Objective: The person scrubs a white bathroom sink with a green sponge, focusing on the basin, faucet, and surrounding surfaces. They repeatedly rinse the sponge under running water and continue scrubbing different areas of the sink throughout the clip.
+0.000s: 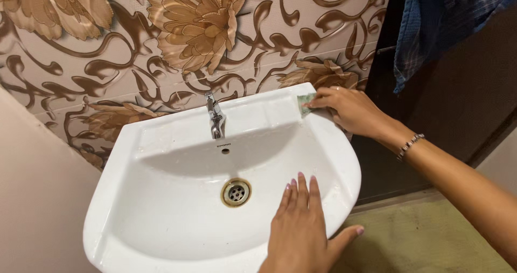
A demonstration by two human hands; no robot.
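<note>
Basin: white wall-hung washbasin [161, 197]; its bowl holds nothing loose — only the brass-ringed drain [236, 192] at the bottom and a small overflow hole below the tap.
Tap: chrome pillar tap [216, 117] upright on the back ledge, spout pointing into the bowl.
Left hand: left hand [301, 224] lies flat, fingers together and pointing to the back wall, palm on the bowl's near right slope, thumb hooked over the outer rim.
Right hand: right hand [350, 109] reaches in from the right, beaded bracelet [410, 145] at the wrist, fingertips pinching and pressing a small green pad [305, 105] — probably a scrub sponge — on the back right corner of the ledge.
Edges: the basin's back meets floral brown tiles [188, 25]; a plain wall stands close on the left.
Room: open floor to the right, under a hanging blue cloth [436, 20].
</note>
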